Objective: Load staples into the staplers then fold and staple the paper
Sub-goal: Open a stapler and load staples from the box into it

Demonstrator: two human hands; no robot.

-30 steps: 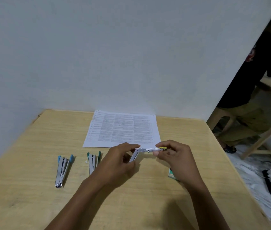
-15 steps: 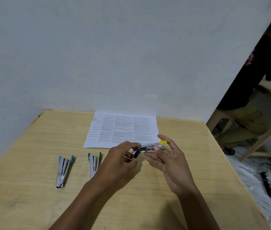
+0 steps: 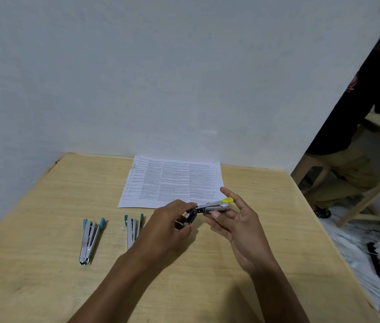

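In the head view, a yellow-tipped stapler [image 3: 212, 207] is held just above the wooden table [image 3: 44, 241], near the middle and over the near right corner of the paper [image 3: 172, 183]. Its hinged end is pinched by the curled thumb and fingers of the left hand [image 3: 170, 221], and a dark part is seen swung down from that end. This suggests the stapler is opened for loading, though no staples can be made out. The right hand [image 3: 239, 221] is spread, its fingers nearly straight, and the stapler's front end is propped against them rather than gripped, probably so that it is steadied while the other hand works. The printed paper is laid flat and unfolded against the far edge, within reach for the folding step, which is judged not yet begun. A blue-tipped stapler [image 3: 90, 238] and a green-tipped stapler [image 3: 134, 229] are set side by side toward the left of the table, apart from each other, both splayed open; whether they are loaded cannot be told. Beyond the right edge, a seated person [image 3: 347, 117] and a power strip [image 3: 376, 259] on the floor are seen.
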